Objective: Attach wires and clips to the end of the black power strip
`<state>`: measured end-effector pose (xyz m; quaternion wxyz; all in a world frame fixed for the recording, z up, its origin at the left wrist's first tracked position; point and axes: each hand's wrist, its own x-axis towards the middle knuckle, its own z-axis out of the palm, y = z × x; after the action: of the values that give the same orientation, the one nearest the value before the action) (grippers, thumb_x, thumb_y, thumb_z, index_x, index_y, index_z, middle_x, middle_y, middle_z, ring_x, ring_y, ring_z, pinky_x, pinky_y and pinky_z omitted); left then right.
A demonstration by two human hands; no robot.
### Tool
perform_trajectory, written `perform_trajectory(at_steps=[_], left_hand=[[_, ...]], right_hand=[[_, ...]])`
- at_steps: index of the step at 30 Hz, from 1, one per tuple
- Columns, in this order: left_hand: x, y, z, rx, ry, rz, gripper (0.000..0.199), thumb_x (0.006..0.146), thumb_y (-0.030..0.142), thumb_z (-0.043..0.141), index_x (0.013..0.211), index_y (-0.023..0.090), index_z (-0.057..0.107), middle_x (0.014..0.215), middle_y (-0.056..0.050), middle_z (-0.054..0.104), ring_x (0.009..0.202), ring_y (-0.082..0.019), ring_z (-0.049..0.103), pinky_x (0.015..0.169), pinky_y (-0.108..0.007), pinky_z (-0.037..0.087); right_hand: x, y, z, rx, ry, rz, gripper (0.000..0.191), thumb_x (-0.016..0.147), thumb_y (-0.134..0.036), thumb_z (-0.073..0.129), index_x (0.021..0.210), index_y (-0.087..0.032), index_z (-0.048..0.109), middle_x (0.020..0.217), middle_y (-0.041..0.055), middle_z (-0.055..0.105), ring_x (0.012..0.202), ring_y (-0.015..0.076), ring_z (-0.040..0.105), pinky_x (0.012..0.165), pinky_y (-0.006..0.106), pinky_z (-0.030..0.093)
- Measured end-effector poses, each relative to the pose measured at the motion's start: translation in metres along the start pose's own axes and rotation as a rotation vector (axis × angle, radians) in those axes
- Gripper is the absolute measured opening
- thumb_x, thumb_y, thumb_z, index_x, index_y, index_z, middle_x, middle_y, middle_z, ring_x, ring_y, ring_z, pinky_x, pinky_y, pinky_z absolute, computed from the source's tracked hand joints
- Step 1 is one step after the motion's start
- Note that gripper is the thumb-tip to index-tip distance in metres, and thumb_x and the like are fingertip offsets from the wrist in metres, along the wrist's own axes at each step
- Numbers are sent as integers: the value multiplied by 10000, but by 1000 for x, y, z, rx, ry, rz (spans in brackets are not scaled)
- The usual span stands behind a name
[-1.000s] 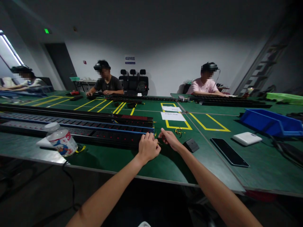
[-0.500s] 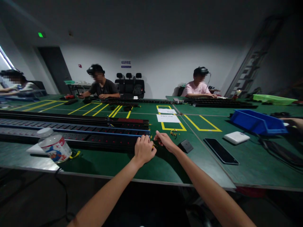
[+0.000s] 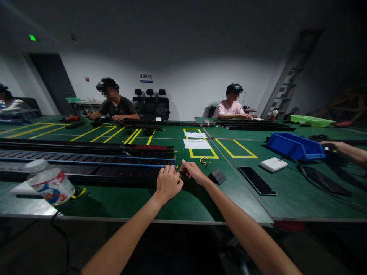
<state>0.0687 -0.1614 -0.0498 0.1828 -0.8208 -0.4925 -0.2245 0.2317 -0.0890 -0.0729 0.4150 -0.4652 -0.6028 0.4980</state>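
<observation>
My left hand (image 3: pixel 169 183) is curled over the right end of the nearest long black strip (image 3: pixel 137 176), which has small red dots along it. A bit of yellow, like a wire, shows by its thumb. Just right of that end, my right hand (image 3: pixel 193 172) is closed in a pinch close to the left fingertips; whatever lies in the pinch is too small to make out. Behind the hands, more long strips lie side by side, one with a blue edge (image 3: pixel 137 162). Short yellow wires stick out at their right ends.
Right of my hands lie a black block (image 3: pixel 217 176), a phone (image 3: pixel 256 181), a white case (image 3: pixel 273 164) and a blue bin (image 3: pixel 295 147). A clear jar (image 3: pixel 51 183) stands front left. Paper sheets (image 3: pixel 197 144) lie within yellow tape. Another person's hand (image 3: pixel 341 149) reaches in at right.
The view has turned slightly to the right, so things appear further left. Both hands keep nearly the same pose at the strip's end.
</observation>
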Motion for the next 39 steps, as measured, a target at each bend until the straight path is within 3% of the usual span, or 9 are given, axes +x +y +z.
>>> perform_trajectory(at_steps=[5,19,26,32,39], left_hand=[[0,0,0,2,-7,-6,190,840,307,568,819,181,708,942,-104,579,944,-264,479,777,-408,354],[-1,-1,0,2,-20,-6,171,828,302,580,864,189,703,938,-100,580,947,-266,482,776,-408,352],[-1,-2,-1,-1,-34,-15,165,834,330,602,842,192,692,966,-101,586,967,-267,481,788,-409,357],[-2,-1,-1,-12,-37,-21,174,836,321,602,863,186,709,974,-111,594,962,-269,483,790,-416,363],[-3,0,0,-19,-32,-38,173,821,340,634,845,187,710,965,-107,598,964,-271,487,786,-420,372]], right_hand=[[2,3,0,-5,-8,-8,659,837,-753,477,691,-139,666,594,26,581,451,80,401,407,216,236],[-4,-6,3,-134,-76,-53,584,851,-687,484,729,-146,665,548,-12,501,460,94,379,444,240,275],[-4,-8,-5,-278,-61,-249,477,824,-636,582,833,-160,606,730,-6,565,624,117,469,558,240,364],[-7,-8,-18,-479,-198,-241,540,854,-634,547,611,-153,583,565,-20,485,557,108,402,519,246,277],[-13,-12,-21,-448,-333,-138,581,842,-682,543,617,-149,598,549,5,542,510,112,452,487,242,306]])
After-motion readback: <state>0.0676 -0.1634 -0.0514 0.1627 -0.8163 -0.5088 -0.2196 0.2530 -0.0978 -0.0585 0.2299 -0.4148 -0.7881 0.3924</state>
